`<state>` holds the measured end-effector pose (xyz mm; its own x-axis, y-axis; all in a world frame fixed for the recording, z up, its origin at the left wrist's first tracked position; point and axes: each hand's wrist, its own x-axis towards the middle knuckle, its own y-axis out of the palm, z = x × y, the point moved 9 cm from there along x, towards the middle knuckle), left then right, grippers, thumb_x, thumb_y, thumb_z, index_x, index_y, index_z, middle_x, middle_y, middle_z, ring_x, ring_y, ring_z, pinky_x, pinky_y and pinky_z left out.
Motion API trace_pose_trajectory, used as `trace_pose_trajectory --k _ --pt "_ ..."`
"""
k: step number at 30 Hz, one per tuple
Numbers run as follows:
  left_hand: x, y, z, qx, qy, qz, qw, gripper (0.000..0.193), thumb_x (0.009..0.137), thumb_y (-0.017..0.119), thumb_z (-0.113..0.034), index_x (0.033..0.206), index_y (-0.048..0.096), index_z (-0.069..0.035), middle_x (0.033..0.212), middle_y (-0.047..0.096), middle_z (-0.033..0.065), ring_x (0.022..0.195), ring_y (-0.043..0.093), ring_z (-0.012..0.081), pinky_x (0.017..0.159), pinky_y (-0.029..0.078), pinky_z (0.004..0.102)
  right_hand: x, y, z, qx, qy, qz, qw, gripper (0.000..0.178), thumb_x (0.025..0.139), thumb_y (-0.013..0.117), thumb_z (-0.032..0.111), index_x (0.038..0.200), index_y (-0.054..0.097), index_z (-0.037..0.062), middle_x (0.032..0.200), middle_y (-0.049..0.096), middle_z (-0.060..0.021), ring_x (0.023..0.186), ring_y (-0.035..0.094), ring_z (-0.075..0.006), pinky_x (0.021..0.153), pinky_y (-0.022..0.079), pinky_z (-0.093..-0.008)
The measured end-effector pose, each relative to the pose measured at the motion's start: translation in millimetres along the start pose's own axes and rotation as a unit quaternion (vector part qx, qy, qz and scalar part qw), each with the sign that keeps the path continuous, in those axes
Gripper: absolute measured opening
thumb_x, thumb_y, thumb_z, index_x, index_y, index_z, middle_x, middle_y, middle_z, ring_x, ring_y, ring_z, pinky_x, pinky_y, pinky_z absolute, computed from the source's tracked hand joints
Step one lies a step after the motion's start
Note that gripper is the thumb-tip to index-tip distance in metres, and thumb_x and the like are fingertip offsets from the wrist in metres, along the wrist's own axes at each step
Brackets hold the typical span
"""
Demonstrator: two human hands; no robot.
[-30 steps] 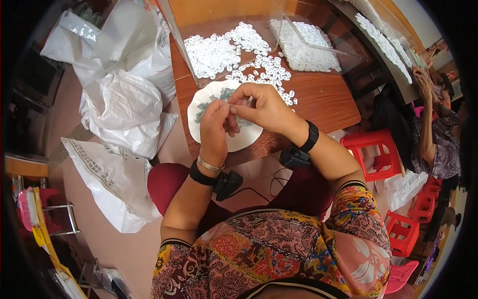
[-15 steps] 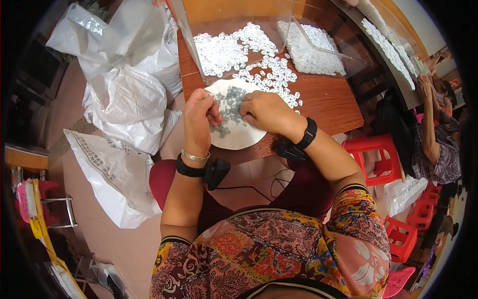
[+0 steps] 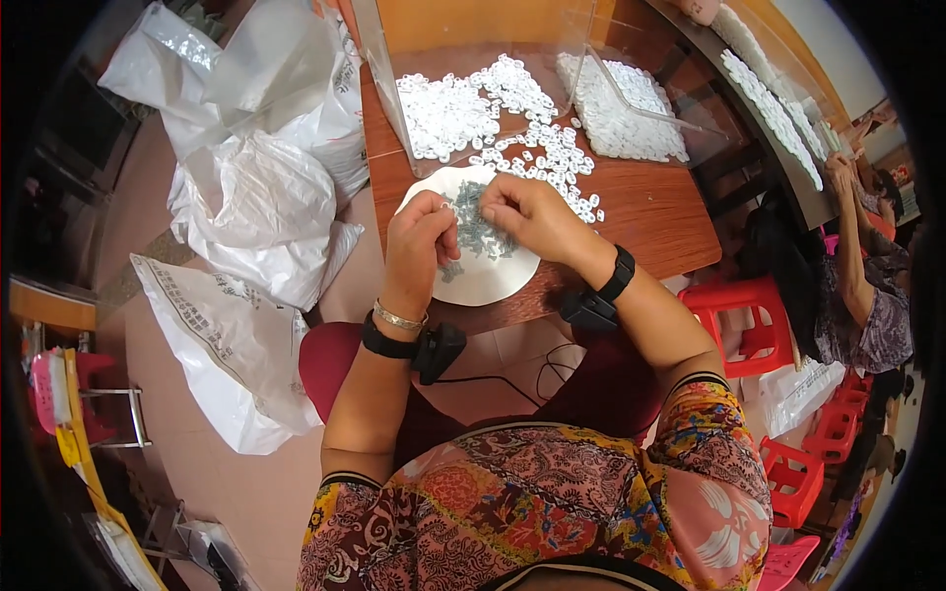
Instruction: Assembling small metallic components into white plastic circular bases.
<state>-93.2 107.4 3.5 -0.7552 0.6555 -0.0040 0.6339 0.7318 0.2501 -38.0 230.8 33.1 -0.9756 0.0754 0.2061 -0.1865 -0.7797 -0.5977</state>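
Note:
A round cream plate [image 3: 493, 287] lies at the near edge of the brown table, with many small grey pieces [image 3: 478, 239] heaped in its middle. Over its left side, my left hand [image 3: 418, 246] is closed, and a small white piece shows at its fingertips. My right hand [image 3: 532, 219] hovers above the plate's right side with thumb and fingers pinched together; whatever is between them is too small or hidden to name. Beyond the plate, many small white oval pieces with holes [image 3: 557, 153] are scattered on the table.
Clear plastic panels [image 3: 389, 94] stand around larger piles of white pieces [image 3: 448, 118] at the back. Bulky white sacks [image 3: 251, 212] fill the left floor. A red stool [image 3: 744, 320] stands right of the table. At the far right, another person's arm [image 3: 849, 231] reaches toward a table.
Both hands have come nearer each other above the plate; the right hand has lifted from the grey pieces. The whole view has shifted slightly.

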Motion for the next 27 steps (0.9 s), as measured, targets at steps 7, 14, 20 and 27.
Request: trace_pose_trajectory --k 7,14,20,27 --pt "1.1 -0.3 2.2 -0.001 -0.008 -0.005 1.0 0.014 0.087 0.047 -0.015 0.076 0.05 -0.007 0.063 0.054 0.0006 0.052 0.05 0.0081 0.048 0.036 0.0196 0.8 -1.0 -15.0 0.175 0.075 0.017 0.982 0.005 0.085 0.06 0.001 0.09 0.06 0.0 0.073 0.055 0.003 0.065 0.047 -0.0049 0.059 0.042 -0.0215" --pt "-0.3 3.0 -2.4 0.006 -0.01 -0.007 1.0 0.014 0.086 0.047 -0.015 0.075 0.051 -0.007 0.065 0.055 0.0012 0.055 0.052 0.008 0.05 0.037 0.0195 -0.3 -5.9 -7.9 0.173 0.055 0.031 0.983 0.008 0.084 0.061 -0.001 0.091 0.064 -0.0003 0.083 0.062 0.0 0.074 0.054 -0.0049 0.067 0.046 -0.0208" --pt "-3.6 15.5 -17.1 0.154 0.104 0.009 0.983 0.011 0.084 0.052 -0.012 0.079 0.056 -0.002 0.071 0.055 0.0046 0.063 0.052 0.0129 0.057 0.039 0.0249 -0.9 -7.0 -6.0 0.207 0.08 0.046 0.974 0.008 0.084 0.06 -0.001 0.092 0.063 0.0001 0.083 0.062 -0.0006 0.075 0.054 -0.0049 0.069 0.046 -0.0207" --pt "-13.5 40.1 -32.0 0.249 0.212 0.049 0.944 0.009 0.081 0.056 -0.008 0.084 0.055 0.001 0.076 0.052 0.0121 0.065 0.052 0.0221 0.061 0.042 0.0324 -5.4 -4.0 5.2 0.214 0.05 0.052 0.974 0.007 0.085 0.06 -0.001 0.092 0.061 -0.0011 0.08 0.06 0.0004 0.074 0.055 -0.0056 0.069 0.047 -0.0203"
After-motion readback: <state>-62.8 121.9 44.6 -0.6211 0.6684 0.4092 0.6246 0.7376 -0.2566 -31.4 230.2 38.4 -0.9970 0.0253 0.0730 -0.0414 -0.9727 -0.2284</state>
